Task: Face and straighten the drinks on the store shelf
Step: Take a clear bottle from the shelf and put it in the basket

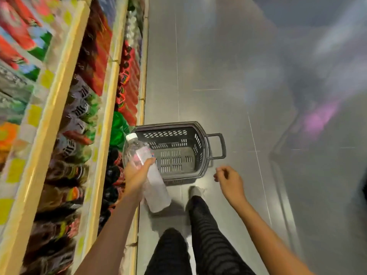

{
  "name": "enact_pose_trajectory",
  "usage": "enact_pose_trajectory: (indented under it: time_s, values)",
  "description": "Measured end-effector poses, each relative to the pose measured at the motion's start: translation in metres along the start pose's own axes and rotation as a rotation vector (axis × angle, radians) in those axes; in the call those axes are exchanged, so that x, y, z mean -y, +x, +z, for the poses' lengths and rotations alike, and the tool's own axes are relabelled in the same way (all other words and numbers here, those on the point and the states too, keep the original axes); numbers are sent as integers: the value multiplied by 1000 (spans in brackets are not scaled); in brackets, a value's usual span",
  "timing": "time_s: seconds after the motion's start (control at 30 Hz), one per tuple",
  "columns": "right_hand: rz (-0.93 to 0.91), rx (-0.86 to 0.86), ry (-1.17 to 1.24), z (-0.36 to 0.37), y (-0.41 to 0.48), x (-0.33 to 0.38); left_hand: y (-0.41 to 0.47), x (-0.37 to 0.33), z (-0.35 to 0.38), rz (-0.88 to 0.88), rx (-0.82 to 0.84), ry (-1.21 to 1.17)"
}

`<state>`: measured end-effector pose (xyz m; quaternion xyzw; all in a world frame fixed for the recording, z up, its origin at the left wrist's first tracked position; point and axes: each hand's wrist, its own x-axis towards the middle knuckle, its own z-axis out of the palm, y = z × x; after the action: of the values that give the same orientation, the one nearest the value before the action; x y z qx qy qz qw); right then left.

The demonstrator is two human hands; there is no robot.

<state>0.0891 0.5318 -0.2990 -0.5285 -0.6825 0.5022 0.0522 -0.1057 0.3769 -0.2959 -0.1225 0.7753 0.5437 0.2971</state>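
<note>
At the bottom of the frame the person's legs (208, 235) in dark trousers stand on the grey floor (218, 76), a pale shoe (195, 192) pointing forward. Both bare forearms reach up from the lower edge.

The left hand (137, 175), left of centre, grips a clear plastic bottle (156, 187) round its middle, its fingers (148, 162) curled about it. The bottle is tilted, its white cap (131, 136) toward the upper left and its base toward the lower right, and it hangs in the air just beside the edge of the lowest shelf. The right hand (230, 179), right of centre, holds nothing; its fingers are loosely curled, apart from everything else.

Just beyond the hands a dark plastic basket (168, 124) sits on the floor against the foot of the shelving, its handle (218, 145) folded out to the right. The bottle's upper half overlaps the basket's left rim in the picture.

Along the whole left side run the store shelves (99, 155) with pale wooden fronts and yellow price tags. The drinks (129, 86) on them are badly blurred: red-labelled bottles on the lowest shelf, dark-capped ones nearer the left hand, and red and green cartons in the upper left. How they face cannot be told.
</note>
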Motion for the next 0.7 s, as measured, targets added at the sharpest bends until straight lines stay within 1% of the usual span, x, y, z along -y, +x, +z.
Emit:
enact_pose_trajectory:
  time_s: [0.07, 0.13, 0.27, 0.37, 0.43, 0.47, 0.53, 0.7]
  values:
    - [0, 10, -37, 17, 60, 0, 51, -1, 31, 1, -43, 58]
    - [6, 5, -88, 35, 116, -9, 101, 8, 63, -34, -45, 51]
    - [75, 22, -176, 77, 217, -50, 195, 48, 130, -66, 62, 54]
    - [113, 22, -310, 110, 274, -93, 258, 92, 180, -47, 114, 85]
    - [123, 17, -364, 131, 301, -117, 293, 127, 208, -34, 139, 145]
    - [124, 15, -354, 140, 312, -129, 309, 147, 220, -31, 150, 170]
    - [111, 5, -290, 156, 325, -147, 336, 185, 241, -30, 175, 236]
    - [58, -88, -167, 176, 333, -173, 387, 260, 281, -75, 265, 440]
